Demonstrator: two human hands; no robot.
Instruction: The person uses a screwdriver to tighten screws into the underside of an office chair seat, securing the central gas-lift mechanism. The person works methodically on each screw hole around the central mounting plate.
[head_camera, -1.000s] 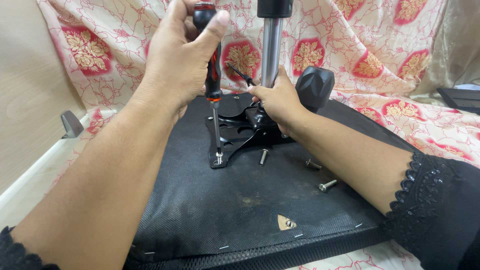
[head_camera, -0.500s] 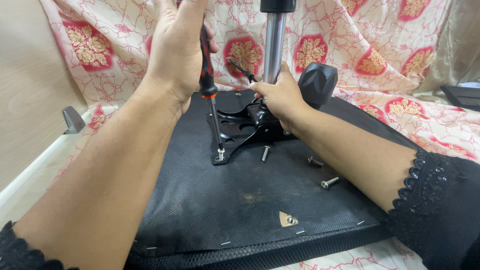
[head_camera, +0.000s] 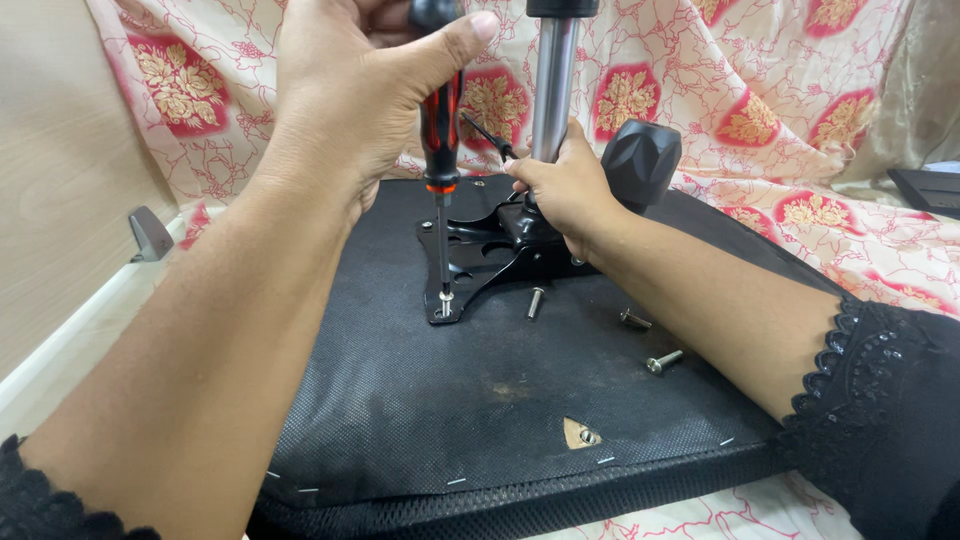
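Left hand fingers wrapped tight on screwdriver handle, tip on screw. Right hand closed on rigid metal bracket, prob. heavy; grip near post.

Screwdriver handle top and metal column top cut off by upper edge; bracket centre hidden under right hand.

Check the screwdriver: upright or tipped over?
Upright. The left hand grips the screwdriver by its handle, its shaft running straight down onto a screw in the black bracket.
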